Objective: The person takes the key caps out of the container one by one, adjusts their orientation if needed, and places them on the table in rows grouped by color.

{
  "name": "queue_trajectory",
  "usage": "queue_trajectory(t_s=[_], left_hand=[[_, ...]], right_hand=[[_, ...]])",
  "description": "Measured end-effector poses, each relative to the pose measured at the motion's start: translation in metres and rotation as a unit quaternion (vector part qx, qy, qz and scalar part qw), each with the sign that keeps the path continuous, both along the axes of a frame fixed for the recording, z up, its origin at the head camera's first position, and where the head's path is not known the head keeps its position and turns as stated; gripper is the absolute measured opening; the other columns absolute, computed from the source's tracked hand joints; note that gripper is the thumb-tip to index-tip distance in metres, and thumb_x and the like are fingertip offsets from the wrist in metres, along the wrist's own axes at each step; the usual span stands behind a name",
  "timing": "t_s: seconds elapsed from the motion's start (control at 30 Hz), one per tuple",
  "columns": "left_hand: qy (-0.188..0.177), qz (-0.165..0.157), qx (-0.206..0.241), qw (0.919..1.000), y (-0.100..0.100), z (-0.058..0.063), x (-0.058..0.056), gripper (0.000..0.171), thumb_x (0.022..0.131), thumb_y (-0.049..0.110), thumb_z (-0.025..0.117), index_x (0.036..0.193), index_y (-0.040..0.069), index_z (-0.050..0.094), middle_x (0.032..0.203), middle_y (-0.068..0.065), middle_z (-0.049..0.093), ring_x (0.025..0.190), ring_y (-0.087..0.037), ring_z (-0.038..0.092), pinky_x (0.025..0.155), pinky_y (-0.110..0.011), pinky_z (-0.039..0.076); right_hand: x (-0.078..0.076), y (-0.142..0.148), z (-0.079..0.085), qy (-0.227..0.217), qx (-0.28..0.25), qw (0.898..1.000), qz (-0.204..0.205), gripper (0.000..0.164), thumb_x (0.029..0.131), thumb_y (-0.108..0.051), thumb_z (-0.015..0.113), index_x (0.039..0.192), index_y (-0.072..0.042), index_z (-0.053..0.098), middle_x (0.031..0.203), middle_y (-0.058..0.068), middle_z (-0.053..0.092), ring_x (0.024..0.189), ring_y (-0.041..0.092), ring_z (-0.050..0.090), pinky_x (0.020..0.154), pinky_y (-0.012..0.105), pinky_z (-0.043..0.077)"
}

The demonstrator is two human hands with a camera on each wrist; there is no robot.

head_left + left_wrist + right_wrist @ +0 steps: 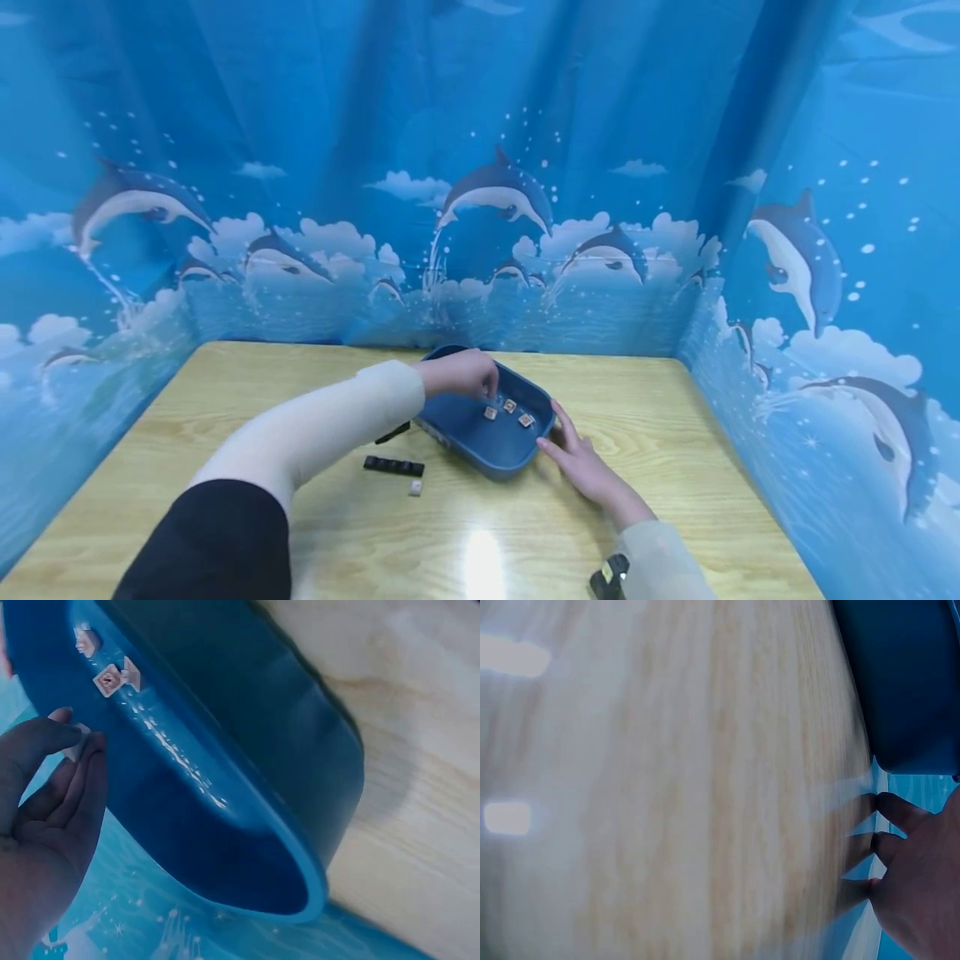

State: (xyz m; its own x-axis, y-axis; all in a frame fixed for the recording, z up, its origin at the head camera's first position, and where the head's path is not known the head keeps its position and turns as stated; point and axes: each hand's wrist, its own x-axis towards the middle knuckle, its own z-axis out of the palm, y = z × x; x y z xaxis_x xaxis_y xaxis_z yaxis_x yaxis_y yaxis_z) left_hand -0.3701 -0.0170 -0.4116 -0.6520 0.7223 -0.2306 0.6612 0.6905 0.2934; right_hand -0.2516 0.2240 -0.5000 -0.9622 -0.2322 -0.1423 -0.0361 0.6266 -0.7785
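Observation:
A dark blue plastic bin (480, 462) stands on the table, with several small pale keycaps (526, 420) lying inside it. My left hand (467, 372) reaches over the bin, and in the left wrist view its thumb and fingertips pinch a small white keycap (76, 747). At the bin's right end my right hand (581, 467) touches the rim with spread fingers. In the right wrist view, fingers of the right hand (922, 862) reach down to the tabletop beside the bin wall (907, 690).
A black strip of square sockets (393, 465) lies left of the bin, with a white keycap (416, 487) just in front. Another black strip (393, 432) is partly covered by the left sleeve. Dolphin-printed curtains (360, 167) enclose the wooden table (675, 417).

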Motion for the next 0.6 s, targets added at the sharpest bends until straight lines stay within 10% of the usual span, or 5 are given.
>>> queue_trajectory(t_s=[0.6], left_hand=[[-0.070, 0.100, 0.173, 0.9774, -0.041, 0.012, 0.046, 0.019, 0.084, 0.003, 0.076, 0.095, 0.018, 0.071, 0.094, 0.008, 0.066, 0.083, -0.008, 0.063, 0.070, -0.024, 0.054]], right_hand=[[-0.001, -0.001, 0.000, -0.003, -0.002, 1.000, 0.012, 0.076, 0.101, -0.051, 0.042, 0.157, -0.028, -0.004, 0.154, 0.018, 0.027, 0.139, 0.053, 0.005, 0.107, 0.067, -0.009]])
